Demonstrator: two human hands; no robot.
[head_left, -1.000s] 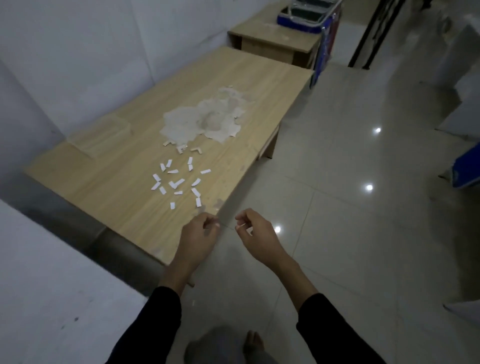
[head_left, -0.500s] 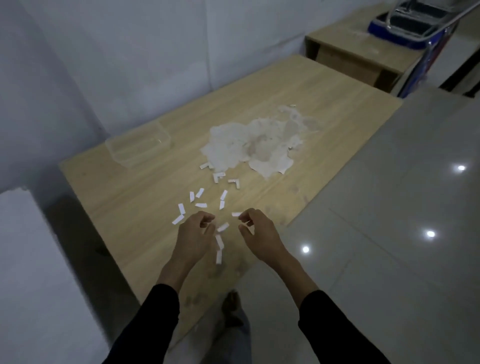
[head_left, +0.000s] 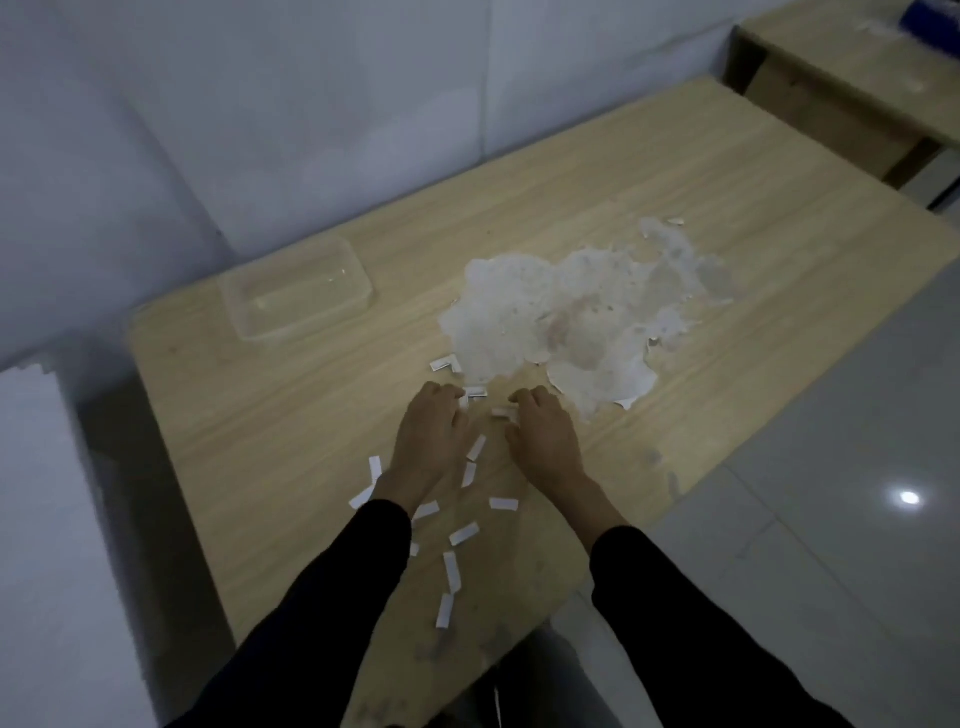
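Several small white rectangular pieces lie scattered on the near part of a light wooden table. My left hand is palm down over them. Its curled fingertips are at an L-shaped white piece, and I cannot tell whether they grip it. My right hand is also palm down, with a white piece between its thumb and curled fingers. Both sleeves are black.
A clear plastic container stands on the table's far left. A large white peeled patch spreads just beyond my hands. A second wooden desk is at the far right. Glossy tiled floor lies right of the table, and a white block left.
I have stepped up to the table. Both hands moved from off its front edge forward over the scattered pieces and lowered onto the farther ones.
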